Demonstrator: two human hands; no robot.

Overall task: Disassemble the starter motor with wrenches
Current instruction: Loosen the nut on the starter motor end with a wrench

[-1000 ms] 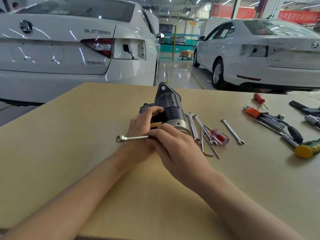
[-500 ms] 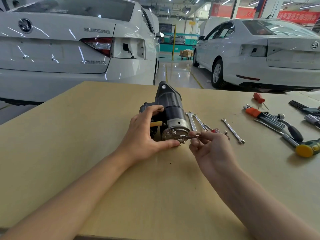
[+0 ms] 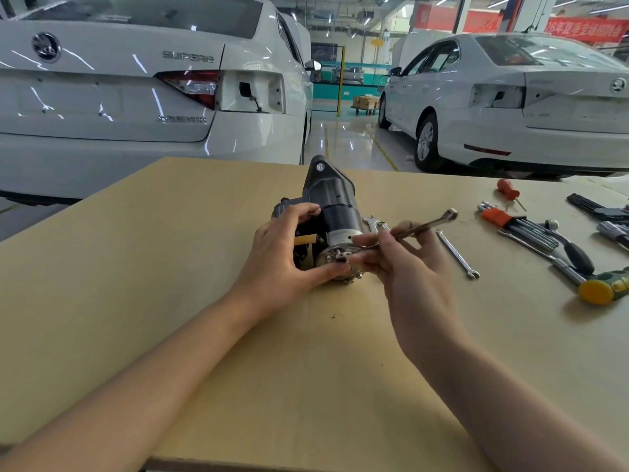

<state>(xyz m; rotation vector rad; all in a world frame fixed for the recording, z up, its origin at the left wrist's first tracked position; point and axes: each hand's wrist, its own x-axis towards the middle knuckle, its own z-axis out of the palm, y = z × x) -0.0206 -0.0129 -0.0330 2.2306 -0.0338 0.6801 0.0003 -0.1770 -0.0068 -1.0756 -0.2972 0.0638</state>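
At a workshop table (image 3: 170,267), the left hand (image 3: 282,257) grips the starter motor (image 3: 335,212) lying on it while the right hand (image 3: 405,264) — pinching a wrench (image 3: 413,230) now swung across from the left — seats it on an end-cap fastener, loosening apparently imminent.

Your desk (image 3: 170,267) is matt tan board, smooth. Starter motor (image 3: 335,206): matt black body w/ bright bare-metal end cap. Wrench (image 3: 422,228) in your right hand is polished steel. Hammer (image 3: 602,287) has glossy yellow plastic face.
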